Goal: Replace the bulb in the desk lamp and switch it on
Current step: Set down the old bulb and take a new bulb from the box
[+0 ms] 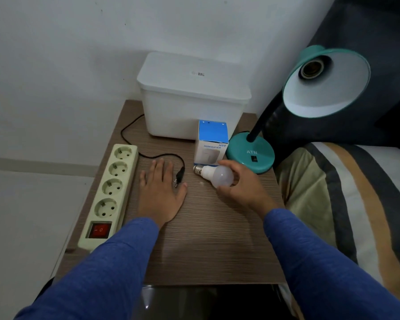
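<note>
Fingers (226, 163) of the right hand (245, 183) curl around the frosted globe of a white bulb (218, 175), thumb below and the others over the top, closed on it. The bulb lies on its side on the wooden worktop (206, 239), its metal screw base (198, 169) pointing away from the hand; whether it is lifted clear of the wood cannot be told. Left of the bulb, the left hand (159, 188) rests flat on the worktop, palm down, fingers spread and holding nothing. Between that hand and the bulb lies a black two-pin plug (179, 175), loose and just beside the thumb, its thin cord (134, 135) looping away behind.

Just behind the bulb stands a small blue and white box (211, 144) marked "humidifier". Right of the bulb and close to it sits the round teal base of the desk lamp (251, 152); its dark neck rises to a teal shade (326, 84) high above and to the right, tilted so the socket (312, 69) shows inside, empty. Further left of the bulb, past the left hand, a cream power strip (109, 192) runs along the worktop edge, all four outlets vacant, its red rocker switch (99, 230) at the near end. Behind the box stands a white lidded bin (192, 98).

Judging from this, the old bulb is already out. Still to do: screw this bulb into the socket, plug in what is probably the lamp's cord, and switch on.
</note>
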{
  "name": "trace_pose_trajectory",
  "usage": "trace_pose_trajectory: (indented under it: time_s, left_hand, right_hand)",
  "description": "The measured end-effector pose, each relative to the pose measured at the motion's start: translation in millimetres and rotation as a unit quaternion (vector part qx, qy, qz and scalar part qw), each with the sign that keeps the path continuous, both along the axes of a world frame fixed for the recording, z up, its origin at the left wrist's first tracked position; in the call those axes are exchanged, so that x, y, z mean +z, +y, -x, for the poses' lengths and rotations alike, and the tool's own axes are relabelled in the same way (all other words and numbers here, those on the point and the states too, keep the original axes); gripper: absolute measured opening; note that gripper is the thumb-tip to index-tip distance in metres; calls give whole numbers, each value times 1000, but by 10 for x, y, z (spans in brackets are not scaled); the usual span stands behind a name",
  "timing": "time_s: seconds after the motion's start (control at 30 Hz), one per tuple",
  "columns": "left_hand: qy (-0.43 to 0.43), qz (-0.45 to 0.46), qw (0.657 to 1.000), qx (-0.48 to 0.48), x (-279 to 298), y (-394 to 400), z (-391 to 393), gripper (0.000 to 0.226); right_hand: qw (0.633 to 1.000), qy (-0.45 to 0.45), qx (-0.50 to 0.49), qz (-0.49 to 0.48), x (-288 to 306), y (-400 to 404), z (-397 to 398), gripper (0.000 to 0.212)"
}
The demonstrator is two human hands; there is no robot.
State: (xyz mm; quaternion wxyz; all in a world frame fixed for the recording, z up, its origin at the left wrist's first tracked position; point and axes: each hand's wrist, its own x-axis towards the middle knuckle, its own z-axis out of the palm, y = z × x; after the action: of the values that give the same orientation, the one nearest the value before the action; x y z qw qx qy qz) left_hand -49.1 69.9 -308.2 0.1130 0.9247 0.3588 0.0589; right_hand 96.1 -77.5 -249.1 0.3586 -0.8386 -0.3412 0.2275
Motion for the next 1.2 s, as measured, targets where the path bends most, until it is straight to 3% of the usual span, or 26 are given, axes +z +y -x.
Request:
trace_pose_trajectory:
  time_s: [0.2,0.33,0.47,0.57,0.73,1.0,1.2]
  left_hand:
    - [-13,2,1000,-5,15,-7,13,88]
    - [-26,24,999,-8,40,-6,20,76]
    - [-149,64,987,-4,162,-59,44,59]
    - [-243,43,969,-30,288,-56,-69,51]
    - [-318,90,941,-70,599,35,-505,43]
    - [-355,179,917,-37,743,186,-789,41]
    - [-350,187,918,-26,753,159,-801,40]
  right_hand:
    - [1000,-7,0,-1,15,1,10,70]
    - [998,-51,-29,-18,44,25,17,57]
    - [986,-138,-74,-59,114,92,8,43]
    - [972,-200,-91,-82,177,178,-29,41]
    - [961,-244,-91,-92,261,349,-87,40]
    - [962,-254,-69,-77,300,526,-151,39]
    - [961,-267,-56,-45,324,562,-176,42]
